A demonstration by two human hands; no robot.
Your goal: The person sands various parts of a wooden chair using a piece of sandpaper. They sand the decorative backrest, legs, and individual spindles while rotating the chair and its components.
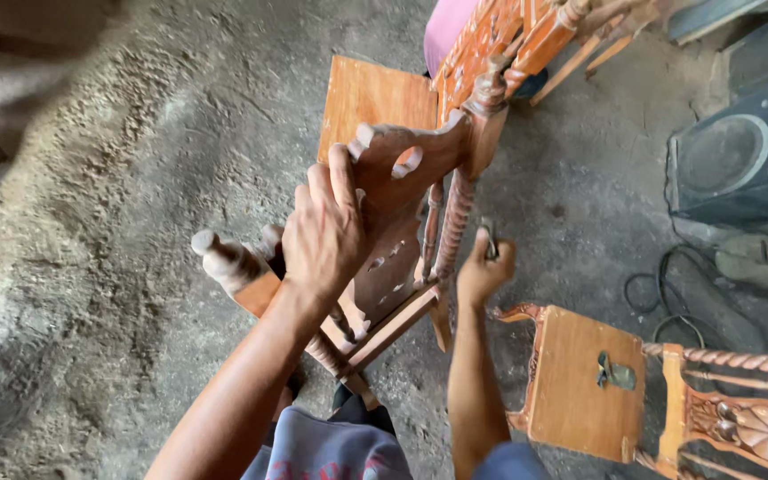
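A carved brown wooden chair frame [402,231] with twisted spindles stands tilted in front of me. My left hand [324,229] grips the chair's carved top rail from the left. Just right of a twisted spindle [452,222], my right hand [484,269] pinches a small dark piece [489,238]; what it is I cannot make out. A turned post end [222,258] sticks out to the left below my left hand.
An orange carved chair [500,44] stands behind the frame with a pink cushion [446,27]. Another wooden chair [588,382] with a small dark object on its seat lies at the lower right. A black loudspeaker [740,151] and cables [668,293] sit at the right on the dusty floor.
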